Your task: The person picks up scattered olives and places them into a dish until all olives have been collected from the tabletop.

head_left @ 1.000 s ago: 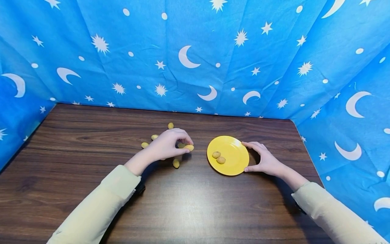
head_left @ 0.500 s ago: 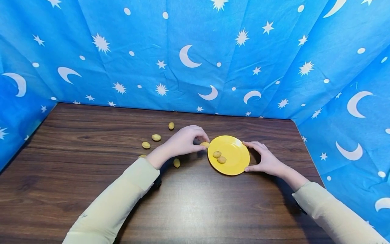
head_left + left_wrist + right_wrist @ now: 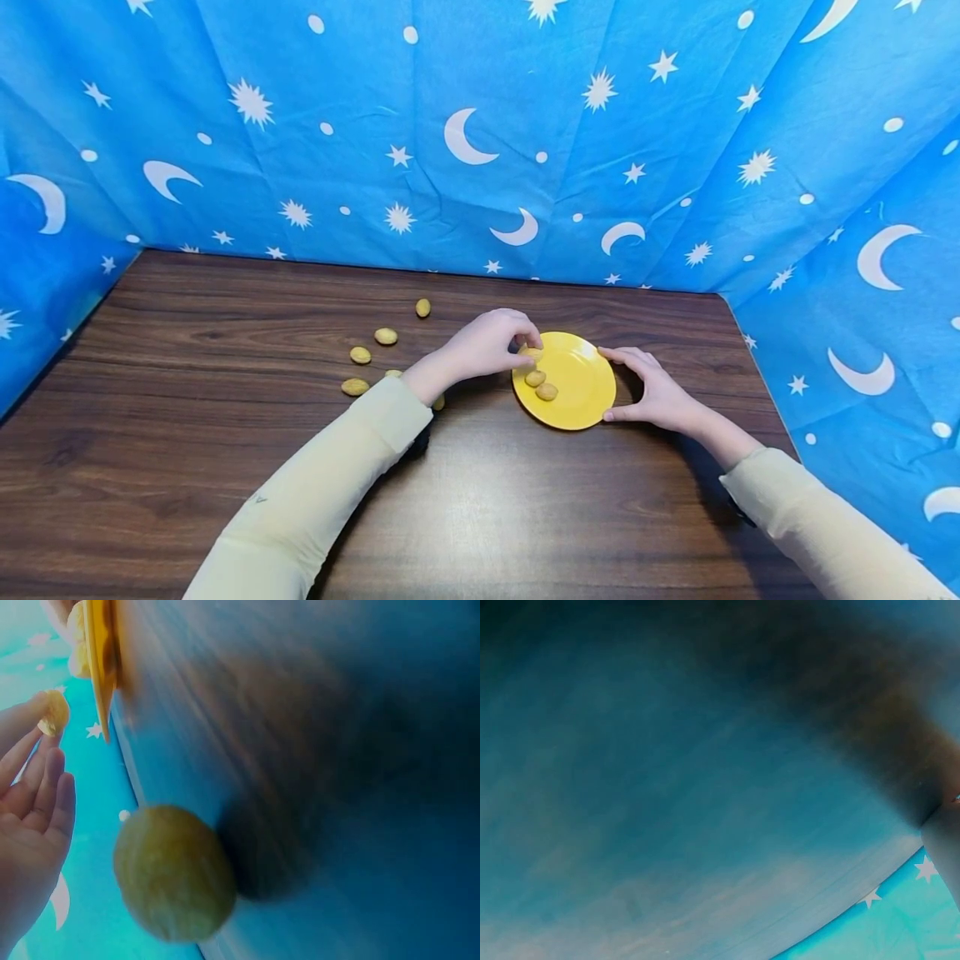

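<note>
Over the left rim of a yellow plate [image 3: 577, 400], my left hand [image 3: 487, 346] pinches a small yellow-brown oval nut [image 3: 54, 712] between thumb and fingertips; in the head view the fingers partly cover it. Two similar nuts [image 3: 547, 392] lie on the plate's left half. My right hand [image 3: 652, 396] holds the plate's right edge, thumb on the near side and fingers on the far side. Several more nuts [image 3: 361, 356] are scattered on the table to the left, some partly hidden behind my left arm. A nut [image 3: 174, 874] looms close in the left wrist view.
A dark wood-grain table [image 3: 480, 500] carries everything. Blue cloth [image 3: 375, 167] with white moons and stars hangs along its back and sides. The right wrist view catches mostly blurred tabletop [image 3: 667, 787].
My left hand has moved right from the scattered nuts to above the plate, carrying the pinched nut. My right hand and the plate have stayed in place.
</note>
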`<move>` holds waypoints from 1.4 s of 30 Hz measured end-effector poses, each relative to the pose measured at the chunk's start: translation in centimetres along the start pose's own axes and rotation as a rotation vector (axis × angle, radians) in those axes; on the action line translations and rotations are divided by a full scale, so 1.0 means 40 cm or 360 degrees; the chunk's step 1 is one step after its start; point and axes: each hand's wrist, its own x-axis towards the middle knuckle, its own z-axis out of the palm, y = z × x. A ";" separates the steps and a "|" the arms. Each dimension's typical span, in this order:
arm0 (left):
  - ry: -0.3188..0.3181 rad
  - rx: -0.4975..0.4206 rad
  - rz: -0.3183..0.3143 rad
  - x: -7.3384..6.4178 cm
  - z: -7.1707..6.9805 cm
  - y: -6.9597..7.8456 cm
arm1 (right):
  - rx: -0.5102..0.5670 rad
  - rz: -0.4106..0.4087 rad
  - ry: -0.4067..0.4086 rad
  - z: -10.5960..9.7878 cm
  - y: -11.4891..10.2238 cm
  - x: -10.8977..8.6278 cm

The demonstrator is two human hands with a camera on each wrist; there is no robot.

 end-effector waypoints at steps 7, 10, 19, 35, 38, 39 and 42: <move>-0.0066 0.0034 -0.0027 0.020 0.017 0.001 | 0.0004 0.0001 0.0001 0.001 0.004 0.000; -0.0091 0.0038 -0.0033 0.022 0.020 0.001 | 0.0003 0.0000 0.0003 0.002 0.006 0.000; -0.0128 0.0038 -0.0060 0.025 0.024 -0.001 | -0.0010 -0.0016 0.0018 0.004 0.008 0.000; -0.0158 0.0073 -0.0094 0.025 0.031 0.009 | 0.0001 -0.0029 0.0020 0.007 0.009 0.002; -0.0161 0.0076 -0.0086 0.022 0.028 0.012 | 0.0003 -0.0033 0.0018 0.005 0.008 0.002; -0.0162 0.0075 -0.0081 0.021 0.027 0.013 | 0.0005 -0.0035 0.0016 0.004 0.007 0.001; -0.0161 0.0077 -0.0060 0.016 0.020 0.015 | 0.0010 -0.0039 0.0018 0.003 0.004 0.001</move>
